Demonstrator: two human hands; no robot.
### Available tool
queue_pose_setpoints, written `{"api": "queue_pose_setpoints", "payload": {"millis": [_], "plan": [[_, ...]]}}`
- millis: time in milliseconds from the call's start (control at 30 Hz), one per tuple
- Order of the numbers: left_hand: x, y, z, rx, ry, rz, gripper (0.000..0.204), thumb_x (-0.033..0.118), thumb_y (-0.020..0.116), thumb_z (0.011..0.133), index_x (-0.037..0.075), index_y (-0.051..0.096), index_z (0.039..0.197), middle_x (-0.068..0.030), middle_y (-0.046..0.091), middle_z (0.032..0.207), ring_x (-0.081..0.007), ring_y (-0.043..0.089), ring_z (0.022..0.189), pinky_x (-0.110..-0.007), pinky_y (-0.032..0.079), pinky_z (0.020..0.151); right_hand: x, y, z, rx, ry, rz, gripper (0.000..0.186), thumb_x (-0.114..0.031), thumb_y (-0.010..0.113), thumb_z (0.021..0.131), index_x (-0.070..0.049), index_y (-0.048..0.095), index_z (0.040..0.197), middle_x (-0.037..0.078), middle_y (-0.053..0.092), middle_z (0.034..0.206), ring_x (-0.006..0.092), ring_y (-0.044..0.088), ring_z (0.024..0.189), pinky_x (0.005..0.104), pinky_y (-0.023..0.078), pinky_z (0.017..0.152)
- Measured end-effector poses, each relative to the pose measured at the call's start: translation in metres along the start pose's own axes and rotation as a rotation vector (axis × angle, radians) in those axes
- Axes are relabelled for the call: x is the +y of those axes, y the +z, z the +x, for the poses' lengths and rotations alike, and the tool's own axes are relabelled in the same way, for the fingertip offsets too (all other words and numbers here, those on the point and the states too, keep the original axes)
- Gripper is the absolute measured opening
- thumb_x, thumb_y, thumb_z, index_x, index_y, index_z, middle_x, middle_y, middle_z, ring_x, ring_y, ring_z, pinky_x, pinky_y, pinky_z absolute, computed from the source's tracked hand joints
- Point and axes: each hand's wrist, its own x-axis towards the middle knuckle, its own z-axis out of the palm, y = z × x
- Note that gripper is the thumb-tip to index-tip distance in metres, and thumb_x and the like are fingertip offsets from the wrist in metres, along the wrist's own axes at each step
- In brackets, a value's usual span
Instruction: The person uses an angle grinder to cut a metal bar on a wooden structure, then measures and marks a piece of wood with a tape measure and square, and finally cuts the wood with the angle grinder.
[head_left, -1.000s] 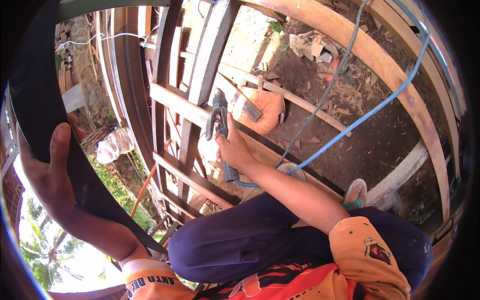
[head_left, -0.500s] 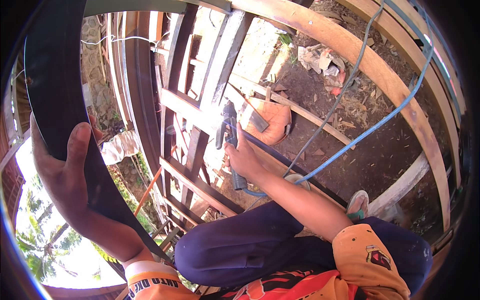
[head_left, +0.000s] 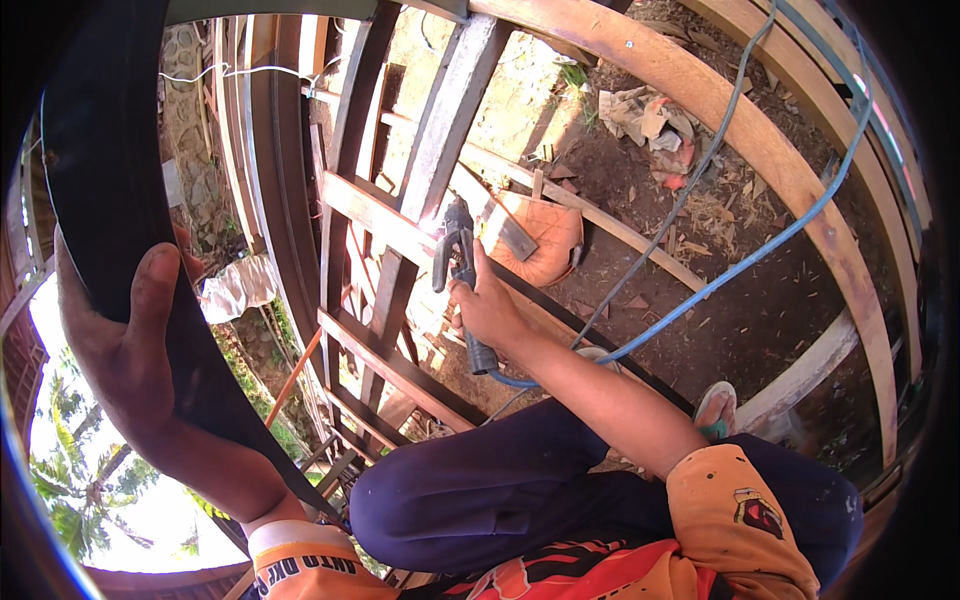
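Note:
My right hand [head_left: 490,312] is closed around a black welding electrode holder [head_left: 465,262], its index finger stretched along the handle. The holder's tip is beside a reddish-brown metal bar [head_left: 375,213], close to where it meets a dark upright bar [head_left: 440,140]. A small bright glow [head_left: 440,212] shows at that joint. My left hand [head_left: 135,350] grips a broad black beam [head_left: 105,170] at the left, thumb on the near face and fingertips showing past its edge. A blue cable [head_left: 690,293] trails from the holder's end, passing behind my right forearm.
A curved-looking tan beam [head_left: 720,95] arches across the right, with a grey cable [head_left: 665,225] near it. On the dirt below lie a round orange piece [head_left: 545,240], wood strips, crumpled rags [head_left: 650,125] and scraps. My bent knee [head_left: 400,500] is beneath my right arm.
The strong white glare at the holder's tip has shrunk to a small glow, so the bars around it show clearly. Both hands keep their grips and have hardly moved.

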Motion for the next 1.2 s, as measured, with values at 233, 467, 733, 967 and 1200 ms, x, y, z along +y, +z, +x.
{"api": "queue_pose_setpoints", "payload": {"millis": [233, 467, 733, 967, 1200], "plan": [[-0.002, -0.003, 0.001, -0.028, 0.01, -0.011, 0.047, 0.012, 0.073, 0.091, -0.003, 0.055, 0.132, -0.0143, 0.071, 0.102, -0.0181, 0.069, 0.084, -0.032, 0.056, 0.082, -0.008, -0.002, -0.003, -0.015, 0.001, -0.007, 0.083, -0.016, 0.051, 0.099, 0.0, -0.001, 0.161, 0.028, 0.068, 0.098, 0.0261, 0.068, 0.064, 0.0395, 0.055, 0.067], [-0.005, -0.007, 0.004, -0.069, -0.034, -0.056, 0.039, 0.012, 0.071, 0.094, -0.004, 0.057, 0.126, -0.0142, 0.071, 0.1, -0.018, 0.069, 0.083, -0.03, 0.055, 0.079, 0.004, -0.005, -0.004, 0.142, -0.061, 0.064, 0.082, -0.017, 0.051, 0.102, -0.004, -0.004, 0.162, 0.016, 0.064, 0.091, 0.0193, 0.062, 0.063, 0.0349, 0.052, 0.061], [-0.001, -0.006, 0.003, -0.056, -0.003, -0.016, 0.031, 0.012, 0.069, 0.096, -0.005, 0.06, 0.12, -0.0143, 0.072, 0.1, -0.0188, 0.07, 0.085, -0.031, 0.057, 0.079, 0.006, -0.003, -0.008, 0.025, 0.037, 0.176, 0.085, -0.014, 0.05, 0.098, -0.005, -0.005, 0.162, 0.014, 0.063, 0.085, 0.0182, 0.061, 0.059, 0.0344, 0.052, 0.057], [-0.003, -0.008, 0.003, -0.06, -0.002, -0.021, 0.033, 0.01, 0.068, 0.096, -0.005, 0.059, 0.123, -0.0146, 0.071, 0.1, -0.0192, 0.07, 0.085, -0.031, 0.057, 0.08, 0.003, -0.002, -0.006, 0.02, 0.047, 0.177, 0.083, -0.013, 0.051, 0.1, -0.005, -0.004, 0.163, 0.015, 0.062, 0.094, 0.0156, 0.06, 0.059, 0.0323, 0.052, 0.055], [-0.001, -0.01, 0.006, -0.091, 0.007, 0.006, 0.036, 0.011, 0.07, 0.095, -0.005, 0.057, 0.125, -0.0143, 0.071, 0.1, -0.0188, 0.069, 0.084, -0.03, 0.056, 0.078, -0.001, 0.001, -0.007, 0.019, 0.02, 0.195, 0.083, -0.014, 0.049, 0.097, -0.001, -0.002, 0.161, 0.012, 0.064, 0.079, 0.0185, 0.062, 0.057, 0.0344, 0.053, 0.055]]}}
